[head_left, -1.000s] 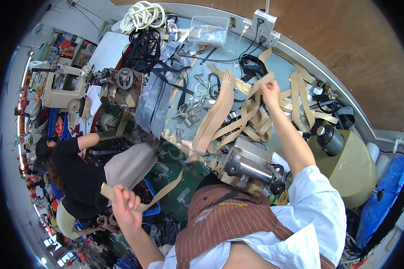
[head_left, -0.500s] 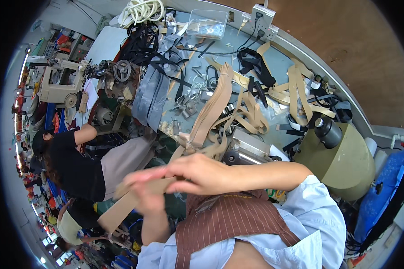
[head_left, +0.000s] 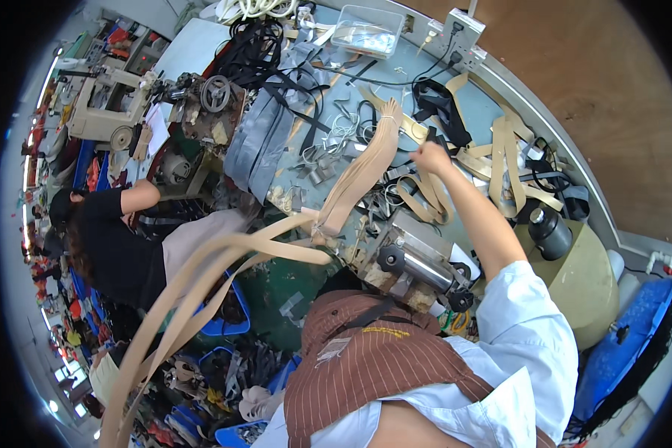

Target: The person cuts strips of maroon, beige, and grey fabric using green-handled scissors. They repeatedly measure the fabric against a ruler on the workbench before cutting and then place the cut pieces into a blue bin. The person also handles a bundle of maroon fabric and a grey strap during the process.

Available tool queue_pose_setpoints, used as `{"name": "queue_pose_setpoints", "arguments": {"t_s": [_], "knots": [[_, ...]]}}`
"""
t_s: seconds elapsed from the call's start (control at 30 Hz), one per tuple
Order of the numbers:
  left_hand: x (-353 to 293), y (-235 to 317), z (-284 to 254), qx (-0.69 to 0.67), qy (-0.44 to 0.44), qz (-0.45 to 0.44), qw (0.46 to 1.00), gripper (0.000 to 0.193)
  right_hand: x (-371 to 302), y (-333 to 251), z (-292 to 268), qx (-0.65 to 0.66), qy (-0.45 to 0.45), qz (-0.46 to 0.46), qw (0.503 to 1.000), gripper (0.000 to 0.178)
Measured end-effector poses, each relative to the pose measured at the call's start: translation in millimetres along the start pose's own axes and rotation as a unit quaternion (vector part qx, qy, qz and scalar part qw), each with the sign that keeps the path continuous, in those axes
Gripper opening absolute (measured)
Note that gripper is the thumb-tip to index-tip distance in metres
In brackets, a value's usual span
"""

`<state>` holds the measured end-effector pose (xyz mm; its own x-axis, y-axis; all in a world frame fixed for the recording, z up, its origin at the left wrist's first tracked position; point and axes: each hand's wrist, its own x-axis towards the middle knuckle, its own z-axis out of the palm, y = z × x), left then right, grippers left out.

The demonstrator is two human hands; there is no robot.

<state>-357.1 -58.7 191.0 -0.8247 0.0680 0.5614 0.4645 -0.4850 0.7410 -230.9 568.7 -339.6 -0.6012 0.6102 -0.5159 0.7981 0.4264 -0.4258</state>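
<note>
My right hand (head_left: 431,159) reaches over the table to the far right of a thick bundle of beige straps (head_left: 362,172). Its fingers are curled closed among black pieces and loose beige strap. Whatever they grip, if anything, is hidden. My left hand is out of the picture. From the bundle's near end, long beige straps (head_left: 179,287) run through the air to the lower left and leave the picture there. One short strap end (head_left: 306,254) hangs free over the table's near edge. A metal roller machine (head_left: 425,265) stands just in front of my apron.
A clear plastic box (head_left: 366,31) and a power strip (head_left: 459,33) are at the back. Black straps (head_left: 254,56) and a sewing machine (head_left: 108,104) lie leftward. A person in black (head_left: 116,250) sits at left. Blue bins (head_left: 228,310) stand below; a black bottle (head_left: 549,235) is at right.
My right hand has left the strap in front of me and moved far across the table. My left hand has gone out of view. Long straps now stretch to the lower left.
</note>
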Motion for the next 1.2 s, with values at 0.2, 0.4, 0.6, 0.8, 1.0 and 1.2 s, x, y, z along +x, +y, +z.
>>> {"name": "queue_pose_setpoints", "arguments": {"t_s": [0.2, 0.4, 0.6, 0.8, 1.0, 1.2], "knots": [[-4.9, -1.3, -8.5, 0.030, -0.009, -0.063, 0.998, 0.006, -17.1, 14.8, 64.1, -0.231, -0.022, 0.005, 0.973, 0.025], [-10.1, -45.3, -21.9, 0.010, 0.009, -0.210, 0.978, 0.013, -58.0, -9.8, -13.4, -0.005, 0.178, -0.167, 0.970, 0.018], [-57.9, -187.0, 10.7, -0.280, -0.004, -0.492, 0.824, 0.023, -218.7, -143.1, -104.6, 0.140, 0.232, -0.475, 0.837, 0.026], [-129.0, -252.1, 74.0, -0.285, -0.093, -0.620, 0.725, 0.036, -349.9, -233.9, -52.8, 0.171, 0.166, -0.641, 0.730, 0.027], [-130.3, -237.8, 73.4, -0.209, -0.242, -0.499, 0.806, 0.019, -385.0, -251.8, -11.7, 0.131, 0.154, -0.637, 0.744, 0.031], [-141.6, -206.9, 64.2, -0.190, -0.278, -0.495, 0.801, 0.014, -411.2, -275.9, -40.0, 0.340, 0.189, -0.441, 0.809, 0.048]]}}
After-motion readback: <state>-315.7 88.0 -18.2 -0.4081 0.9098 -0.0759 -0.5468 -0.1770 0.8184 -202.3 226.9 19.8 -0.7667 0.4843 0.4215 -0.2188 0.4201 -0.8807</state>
